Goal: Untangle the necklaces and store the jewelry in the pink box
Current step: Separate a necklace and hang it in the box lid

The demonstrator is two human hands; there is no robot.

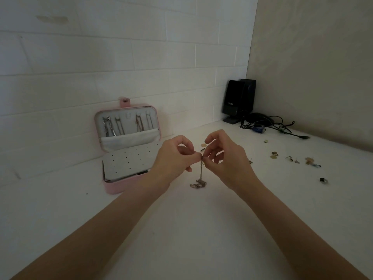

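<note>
Fingertips of both hands meet at one spot above the white table (181, 229): the left hand (175, 156) and the right hand (226, 156) each pinch the top of a silver necklace (200, 174), thumbs and forefingers curled onto it, almost touching. From that pinch the chain hangs straight down, long axis upright, and its lower end lies bunched in a small heap on the table just near of the hands. Whether a knot remains in that heap cannot be told.

Left of the hands, just beside the left wrist, the pink box (113, 186) stands open against the far wall, lid upright with several chains (109, 126) already hung on its hooks and a perforated earring panel below. The left hand is the nearer to it, so the carry would likely run left and far.

Right of the hands, loose earrings (292, 158) are scattered well apart, with a black speaker (238, 100) and cables (272, 124) in the far corner. Bare table lies near the person.
</note>
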